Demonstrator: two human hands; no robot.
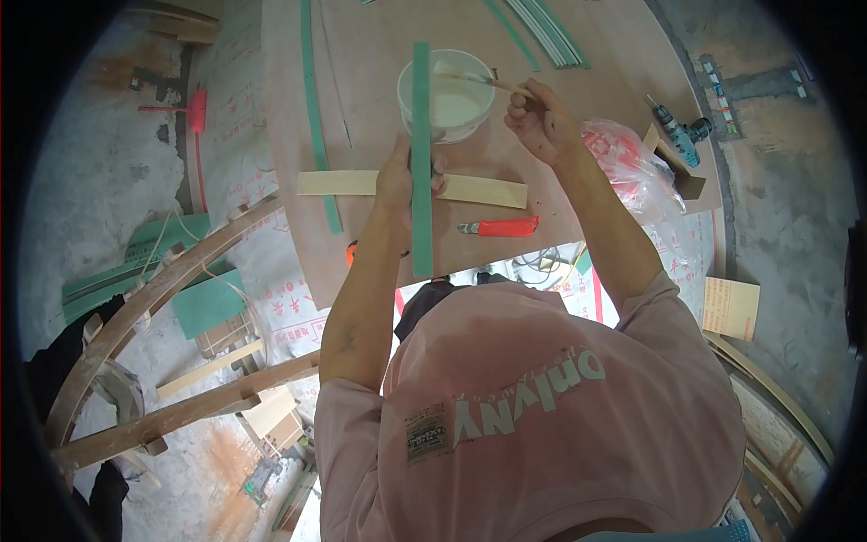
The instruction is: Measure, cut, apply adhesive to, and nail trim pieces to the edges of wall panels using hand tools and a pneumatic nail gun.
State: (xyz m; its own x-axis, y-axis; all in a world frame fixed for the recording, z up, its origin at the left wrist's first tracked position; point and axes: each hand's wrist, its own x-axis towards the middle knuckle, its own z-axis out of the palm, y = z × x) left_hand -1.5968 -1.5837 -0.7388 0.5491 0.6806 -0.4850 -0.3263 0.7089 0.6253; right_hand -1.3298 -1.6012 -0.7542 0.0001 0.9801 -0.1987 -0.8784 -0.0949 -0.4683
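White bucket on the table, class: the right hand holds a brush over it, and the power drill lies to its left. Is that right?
No: the power drill lies to the right of the white bucket, as the head view shows. The right hand does hold a brush over it.

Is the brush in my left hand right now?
No, your right hand holds the brush, while your left hand grips a green strip.

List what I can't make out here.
In the head view:
Bucket: part of its left side, behind the green strip.
Left hand: its middle, behind that strip.
Pale strip: its middle, behind hand and green strip.
Bag: contents blurred by crumpled plastic.
Strip bundle: far ends, cut off by the top edge.
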